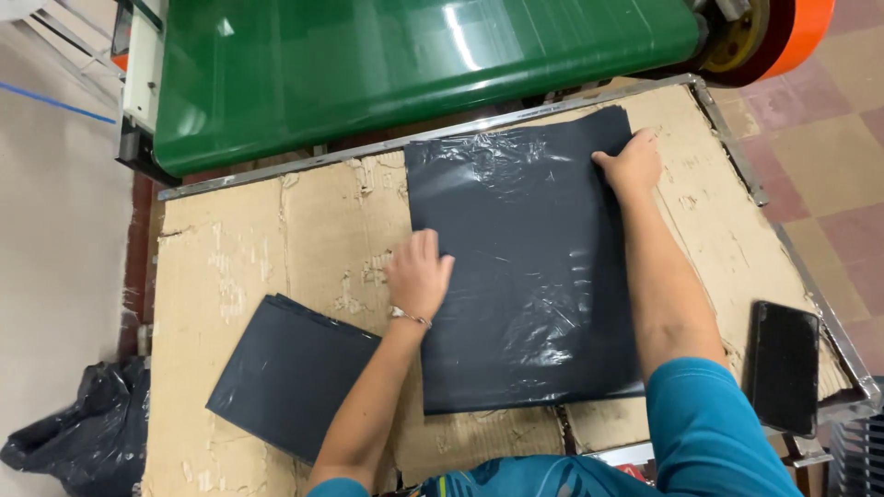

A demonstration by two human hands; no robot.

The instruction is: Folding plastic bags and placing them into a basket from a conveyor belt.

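A: The left hand (419, 273), what is it doing?

B: It lies palm down with the fingers stretched flat and close together on the left edge of a large, glossy, dark grey stack of flat plastic bags (525, 267). It grips nothing; it only presses. A thin bracelet (410, 318) sits at its wrist.

A: And the right hand (631, 164)?

B: It rests on the upper right corner of the same stack, fingers curled a little over the edge. Whether it pinches a sheet there or only pushes against it, I cannot tell. The sleeve above that arm is teal (709, 433).

A: Where does the stack lie?

B: In the middle of a worn brown cardboard sheet (230, 248) that covers a metal-framed table (737, 147). Its top edge is near the far rail, and its bottom edge is close to the person's body.

A: What else is on the cardboard?

B: To the left of the left forearm lies a smaller pile of dark grey folded plastic bags (290, 373), turned at an angle and apart from the big stack. At the right edge of the table, beside the right arm, sits a black rectangular phone-like slab (783, 366).

A: Beyond the table?

B: A shiny green conveyor belt (414, 64) runs across the top, with an orange roller end (796, 32) at its right. On the floor at lower left is a crumpled black plastic bag (78, 433).
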